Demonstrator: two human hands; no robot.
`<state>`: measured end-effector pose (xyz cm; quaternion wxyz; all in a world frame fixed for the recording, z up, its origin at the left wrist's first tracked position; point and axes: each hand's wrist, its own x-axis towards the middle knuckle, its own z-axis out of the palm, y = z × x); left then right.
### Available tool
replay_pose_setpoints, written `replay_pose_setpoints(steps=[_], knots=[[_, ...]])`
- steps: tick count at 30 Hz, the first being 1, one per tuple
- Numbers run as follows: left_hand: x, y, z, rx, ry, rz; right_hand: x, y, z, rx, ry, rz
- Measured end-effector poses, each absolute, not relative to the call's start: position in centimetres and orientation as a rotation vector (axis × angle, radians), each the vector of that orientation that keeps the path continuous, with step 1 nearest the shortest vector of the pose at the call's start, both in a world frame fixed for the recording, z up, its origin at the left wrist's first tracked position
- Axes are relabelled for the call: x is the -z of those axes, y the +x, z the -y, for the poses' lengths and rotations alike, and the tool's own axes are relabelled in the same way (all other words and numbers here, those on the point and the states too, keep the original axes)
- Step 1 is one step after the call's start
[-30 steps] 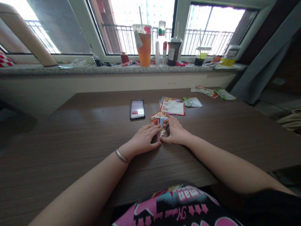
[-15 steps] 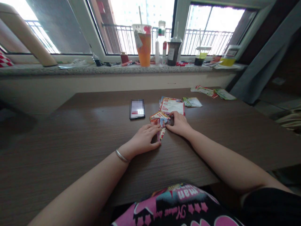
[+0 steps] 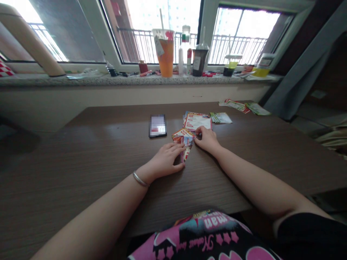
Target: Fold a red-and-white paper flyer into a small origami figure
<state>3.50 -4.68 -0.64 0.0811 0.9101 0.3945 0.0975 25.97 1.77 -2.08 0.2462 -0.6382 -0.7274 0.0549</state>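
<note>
Left hand (image 3: 170, 157): fingers loosely spread, tips lying on the colourful papers (image 3: 186, 140), thumb apart on the table side; pressing rather than gripping. Right hand (image 3: 207, 140): half curled, thumb and fingers drawn close at the papers' right corner. Whether it pinches the edge, cannot tell. Papers lie flat between the hands, overlapping or folded; too small to say.

Handling, my judgement: left fingers should press steadily so nothing skates; right should work the edge only, lightly, lining up corners before any firm pressure. Thin glossy sheets probably slip.

Just behind: larger printed sheets (image 3: 197, 121), green-edged cards (image 3: 221, 117) beside them. Phone (image 3: 157, 125), screen blurred, off to the left. Brown wood-grain table (image 3: 89, 155), its far side toward a speckled sill (image 3: 114, 81) carrying an orange drink (image 3: 166, 54) and a dark cup (image 3: 200, 61). Bright windows behind; grey curtain (image 3: 287, 85) right.
</note>
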Motion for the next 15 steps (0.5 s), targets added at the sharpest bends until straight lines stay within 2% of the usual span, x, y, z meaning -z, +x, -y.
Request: replay_pose_setpoints(steps=[10, 15], knots=[[0.54, 3.24, 4.67, -0.291, 2.739, -1.128, 1.91, 26.18, -2.21, -0.18, -1.737, 1.957], [0.5, 3.06, 4.54, -0.357, 2.768, -1.061, 1.92, 26.04, -1.52, -0.101, -1.587, 2.114]])
